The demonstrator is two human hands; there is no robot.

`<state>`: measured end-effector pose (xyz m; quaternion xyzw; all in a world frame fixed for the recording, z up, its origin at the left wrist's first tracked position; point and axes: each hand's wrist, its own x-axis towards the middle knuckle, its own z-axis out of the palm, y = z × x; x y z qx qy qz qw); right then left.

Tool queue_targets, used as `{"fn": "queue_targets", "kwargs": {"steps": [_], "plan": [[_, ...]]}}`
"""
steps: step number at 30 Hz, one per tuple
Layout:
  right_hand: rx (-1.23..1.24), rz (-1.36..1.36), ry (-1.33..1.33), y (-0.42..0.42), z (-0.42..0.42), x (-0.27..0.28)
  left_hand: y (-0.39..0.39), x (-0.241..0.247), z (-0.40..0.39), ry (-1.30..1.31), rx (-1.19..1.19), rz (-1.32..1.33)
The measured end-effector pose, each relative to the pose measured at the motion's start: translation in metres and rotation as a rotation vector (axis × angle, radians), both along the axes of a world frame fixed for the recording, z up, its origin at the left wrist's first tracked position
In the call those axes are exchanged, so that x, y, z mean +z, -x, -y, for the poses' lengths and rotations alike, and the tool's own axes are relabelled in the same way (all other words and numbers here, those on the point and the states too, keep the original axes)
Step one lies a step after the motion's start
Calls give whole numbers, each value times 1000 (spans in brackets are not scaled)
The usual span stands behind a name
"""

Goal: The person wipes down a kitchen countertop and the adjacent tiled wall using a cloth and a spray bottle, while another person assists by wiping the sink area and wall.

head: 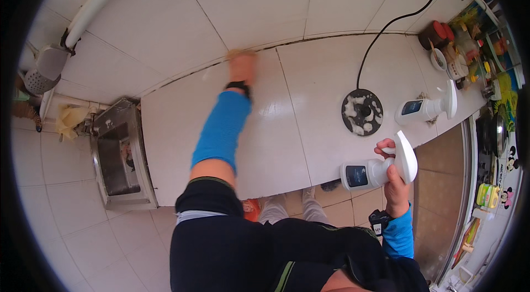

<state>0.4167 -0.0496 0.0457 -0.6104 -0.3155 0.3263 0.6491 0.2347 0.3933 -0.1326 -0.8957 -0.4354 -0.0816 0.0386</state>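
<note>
My left hand (243,67), blurred, reaches to the back edge of the white tiled counter (269,138), where it meets the wall. Something yellowish-brown may be under its fingers, too blurred to tell. My right hand (395,192) grips the neck of a white spray bottle (374,174) with a dark label, over the counter's front edge, its fingers near the trigger. Behind it a round black appliance base (362,112), patched with white foam, lies on the counter, its black cable (374,43) running up the wall. A second white spray bottle (420,110) is right of the base.
A metal sink (120,163) adjoins the counter's left end. Red-lidded jars (434,35), a white bowl (438,60) and other containers crowd the back right corner. A grey perforated utensil holder (42,80) hangs at the far left. A yellow bottle (487,195) stands at the right.
</note>
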Motion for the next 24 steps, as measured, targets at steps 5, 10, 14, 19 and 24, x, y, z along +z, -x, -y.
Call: {"fn": "queue_targets", "kwargs": {"steps": [5,10,14,19,24], "plan": [[40,-38,-35,2,-12,-2,134,23,-24,-118,378,-184],[56,-17,-16,7,-19,-6,78,2,-25,-28,327,1],[34,-10,8,14,-26,-6,-59,17,47,45,-21,168],[108,49,-15,23,-37,2,-12,18,37,129,2,142],[115,29,-38,26,-43,-3,172,4,-27,86,413,103]]}}
